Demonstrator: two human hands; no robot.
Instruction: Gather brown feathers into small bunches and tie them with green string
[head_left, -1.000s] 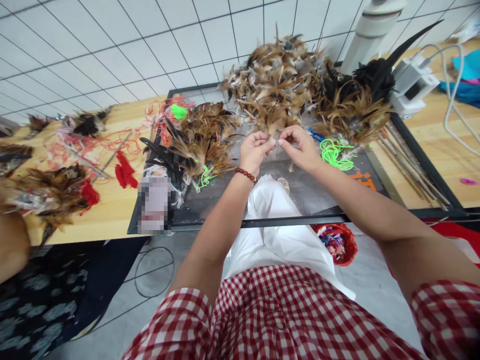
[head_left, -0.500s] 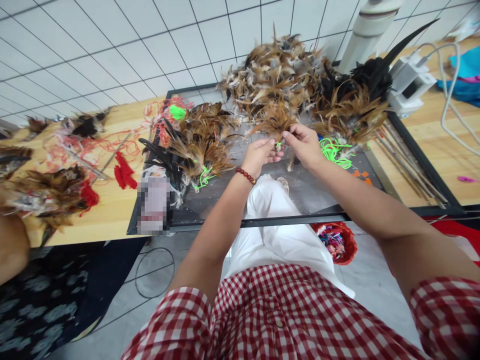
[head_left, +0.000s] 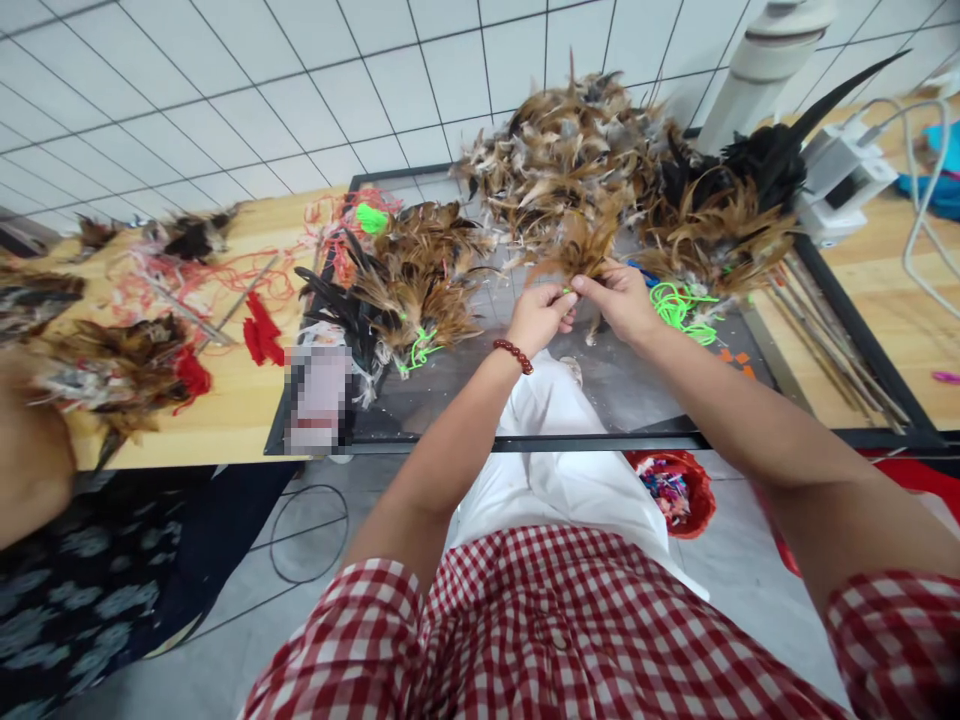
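My left hand [head_left: 541, 318] and my right hand [head_left: 616, 302] meet over the glass tabletop, fingertips pinched together. Between them they grip the base of a small bunch of brown feathers [head_left: 589, 240], whose tips fan out away from me. A speck of green cord shows at the pinched base; the rest of it is hidden by my fingers. Right of my right hand lies a loose tangle of bright green cord [head_left: 684, 312]. Behind the hands rises a big heap of brown and grey feathers [head_left: 562, 150]. To the left sit feather bunches [head_left: 427, 270], one with green cord at its base.
Black feathers [head_left: 765, 170] lie at the back right by a white charger block [head_left: 844, 180]. Thin sticks [head_left: 840, 345] rest along the right side. A red basket [head_left: 701, 500] of scraps stands on the floor. At far left, another person's arm [head_left: 37, 450] is beside a feather bunch [head_left: 120, 370].
My hands have drawn closer together at the base of the bunch, covering most of the green cord. The feathers now point more upright. The view has shifted slightly.
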